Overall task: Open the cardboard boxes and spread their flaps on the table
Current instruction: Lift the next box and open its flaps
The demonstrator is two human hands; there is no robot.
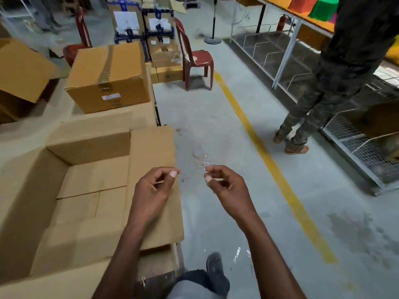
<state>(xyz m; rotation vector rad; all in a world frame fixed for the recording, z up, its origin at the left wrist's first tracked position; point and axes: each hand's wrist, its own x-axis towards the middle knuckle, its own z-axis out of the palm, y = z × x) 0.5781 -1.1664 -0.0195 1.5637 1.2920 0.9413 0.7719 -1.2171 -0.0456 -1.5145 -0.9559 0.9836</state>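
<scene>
While the grey floor [226, 126] with a yellow line [267, 156] fills the right side, a table [26, 134] covered with cardboard stands at the left. On it lies an open box [86, 190], its flaps spread flat, and behind it a sealed box [108, 76] with tape. A red chair [194, 59] stands further back. Another person [336, 78] stands at the right. Left hand [153, 186] hovers above the open box's right flap; right hand [224, 184] is over the floor. Both pinch a crumpled clear tape strip [201, 161] between them.
</scene>
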